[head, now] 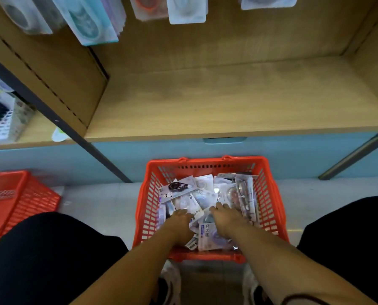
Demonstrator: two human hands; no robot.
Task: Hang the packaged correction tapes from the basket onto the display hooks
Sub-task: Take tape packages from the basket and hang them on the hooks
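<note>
Far left, cut by the frame edge: second orange basket (pixel 18 194) on the floor, tilted, contents not discernible. Above it, also cropped, white lattice bin (pixel 1 119) on a side shelf, holding dark blurred items — unreadable.

Top edge, left to right: hanging packages (pixel 91 20) with only their lower halves in view, hooks out of frame; prints blurred. Below them, bare wooden shelf (pixel 227 100), then a pale blue drawer front (pixel 223 150).

Centre, on the floor between two dark-clothed knees: orange basket (pixel 208 164), slotted walls, handles folded down at the far rim. Inside, a loose heap of packaged correction tapes (pixel 183 190), overlapping at all angles; one with a black dispenser near the far left corner, most others pale and hard to tell apart.

Left hand (pixel 180 221) palm-down in the heap, fingers bent onto a white package; fingertips buried, so whether gripping or only resting — cannot tell. Right hand (pixel 227 219) just beside it, likewise palm-down among packages, fingers curved downward, tips hidden; hold on anything cannot be told either.

Bottom edge: white shoes (pixel 170 280), partly hidden under the forearms and the basket's near rim.
</note>
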